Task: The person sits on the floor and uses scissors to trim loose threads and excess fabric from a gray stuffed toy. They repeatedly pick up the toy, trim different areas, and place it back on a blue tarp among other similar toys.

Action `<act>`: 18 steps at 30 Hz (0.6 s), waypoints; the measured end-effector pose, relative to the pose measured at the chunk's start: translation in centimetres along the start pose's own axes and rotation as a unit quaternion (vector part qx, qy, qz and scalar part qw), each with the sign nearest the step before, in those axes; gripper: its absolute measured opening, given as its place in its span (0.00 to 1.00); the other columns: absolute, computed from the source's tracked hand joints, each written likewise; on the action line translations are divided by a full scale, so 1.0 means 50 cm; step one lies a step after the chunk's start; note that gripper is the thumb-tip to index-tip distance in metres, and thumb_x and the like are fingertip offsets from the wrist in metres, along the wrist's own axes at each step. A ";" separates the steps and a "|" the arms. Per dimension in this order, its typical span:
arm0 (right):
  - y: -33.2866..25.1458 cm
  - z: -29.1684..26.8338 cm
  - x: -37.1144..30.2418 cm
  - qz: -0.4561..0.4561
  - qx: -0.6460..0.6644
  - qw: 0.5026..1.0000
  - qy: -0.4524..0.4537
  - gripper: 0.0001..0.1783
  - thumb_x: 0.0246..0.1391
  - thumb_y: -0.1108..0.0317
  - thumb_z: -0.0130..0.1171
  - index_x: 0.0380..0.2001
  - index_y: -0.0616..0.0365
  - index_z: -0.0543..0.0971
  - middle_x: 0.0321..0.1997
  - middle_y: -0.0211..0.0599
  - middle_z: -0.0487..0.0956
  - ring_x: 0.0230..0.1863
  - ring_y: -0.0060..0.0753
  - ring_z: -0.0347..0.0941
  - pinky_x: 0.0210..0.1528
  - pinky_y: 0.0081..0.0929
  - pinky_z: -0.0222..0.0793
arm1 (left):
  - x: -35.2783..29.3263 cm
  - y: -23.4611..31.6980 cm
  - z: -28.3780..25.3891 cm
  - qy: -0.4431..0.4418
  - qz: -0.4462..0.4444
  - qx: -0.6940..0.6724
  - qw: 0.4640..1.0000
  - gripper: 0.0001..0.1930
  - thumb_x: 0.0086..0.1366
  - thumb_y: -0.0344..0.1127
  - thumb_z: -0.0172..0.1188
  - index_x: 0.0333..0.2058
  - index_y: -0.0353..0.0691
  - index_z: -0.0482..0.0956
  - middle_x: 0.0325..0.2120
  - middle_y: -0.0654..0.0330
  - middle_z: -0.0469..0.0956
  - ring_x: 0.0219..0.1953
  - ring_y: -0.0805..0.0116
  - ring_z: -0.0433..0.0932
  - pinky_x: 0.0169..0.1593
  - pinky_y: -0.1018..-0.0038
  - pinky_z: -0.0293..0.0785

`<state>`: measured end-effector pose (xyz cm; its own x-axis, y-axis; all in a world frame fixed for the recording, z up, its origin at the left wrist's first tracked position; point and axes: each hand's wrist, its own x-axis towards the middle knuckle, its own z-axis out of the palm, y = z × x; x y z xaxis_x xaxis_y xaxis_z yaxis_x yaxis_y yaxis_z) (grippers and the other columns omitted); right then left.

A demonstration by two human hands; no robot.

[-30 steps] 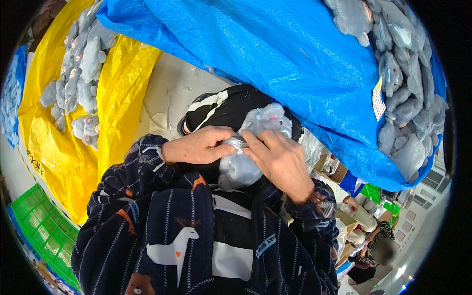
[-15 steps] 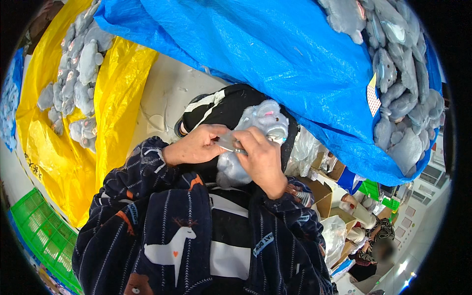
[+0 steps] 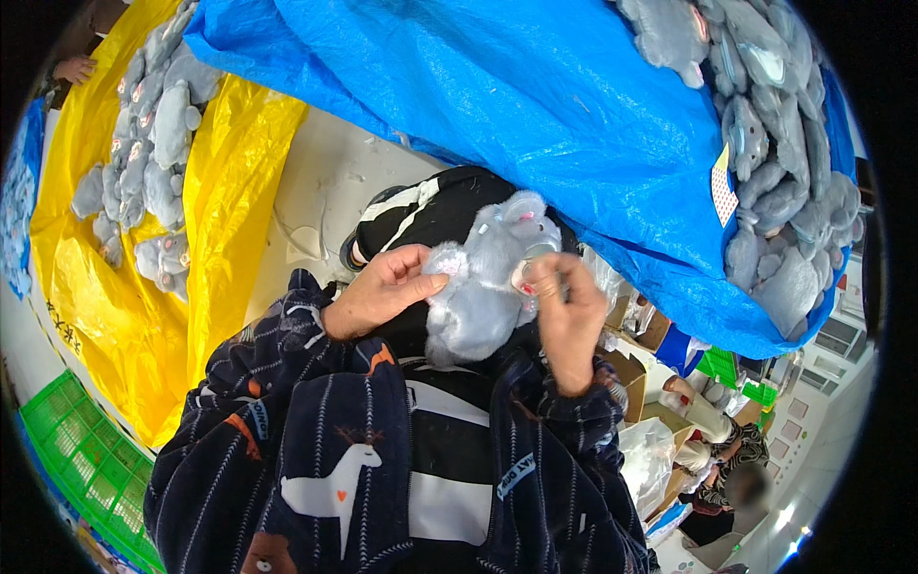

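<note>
1. One grey plush toy (image 3: 483,287): lying on the person's lap, over black trousers (image 3: 411,230), its body resting between the two hands.
2. One left hand (image 3: 384,290): holding the toy at its left edge. Thumb and forefinger are clamping on a pale-ended limb; the bulk of the toy is lying just past the fingertips, to their right.
3. One right hand (image 3: 572,311): hanging at the toy's right edge, fingers curling toward the thumb. The toy is lying just left of these fingers. Blur is hiding the tips; whether they are gripping anything cannot be told.
4. One yellow plastic sack (image 3: 234,182): spreading at the left, bearing a batch of grey plush toys (image 3: 172,124).
5. One blue plastic sack (image 3: 459,86): stretching beyond the lap, holding a heap of grey plush pieces (image 3: 784,182) at its right end.
6. One green crate (image 3: 86,469): standing at the lower left.
7. One clear plastic bag (image 3: 648,454): sitting near the right sleeve.
8. One co-worker (image 3: 732,469): appearing in the background, lower right.
</note>
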<state>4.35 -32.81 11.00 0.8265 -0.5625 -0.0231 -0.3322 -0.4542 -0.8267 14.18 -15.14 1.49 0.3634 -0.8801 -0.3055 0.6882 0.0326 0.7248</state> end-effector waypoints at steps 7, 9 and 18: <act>0.006 0.070 -0.010 -0.199 -0.127 0.961 -0.141 0.22 0.37 0.77 0.60 0.41 0.57 0.73 0.34 0.36 0.75 0.32 0.40 0.74 0.34 0.31 0.69 | -0.013 0.010 0.001 -0.011 0.056 0.021 0.998 0.07 0.62 0.30 0.54 0.39 0.37 0.71 0.30 0.70 0.72 0.32 0.86 0.68 0.36 0.86 0.65; 0.008 0.083 -0.010 -0.213 -0.165 0.950 -0.157 0.20 0.38 0.73 0.61 0.39 0.54 0.71 0.36 0.35 0.72 0.33 0.41 0.74 0.34 0.35 0.68 | -0.020 0.015 0.005 -0.001 0.076 0.028 0.997 0.07 0.62 0.28 0.53 0.39 0.37 0.71 0.30 0.70 0.72 0.32 0.87 0.68 0.36 0.86 0.65; 0.000 0.039 -0.041 -0.082 0.033 0.932 -0.351 0.10 0.43 0.70 0.64 0.24 0.62 0.74 0.21 0.38 0.72 0.21 0.32 0.70 0.24 0.26 0.64 | -0.019 0.010 -0.014 0.028 -0.019 -0.003 0.999 0.07 0.63 0.33 0.54 0.36 0.38 0.73 0.29 0.69 0.73 0.32 0.86 0.69 0.37 0.86 0.66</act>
<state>3.52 -30.32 9.95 0.9651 0.1127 -0.2363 -0.1653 -0.4372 -0.8840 14.63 -13.96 1.70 0.3710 -0.8531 -0.3668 0.7059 0.0024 0.7083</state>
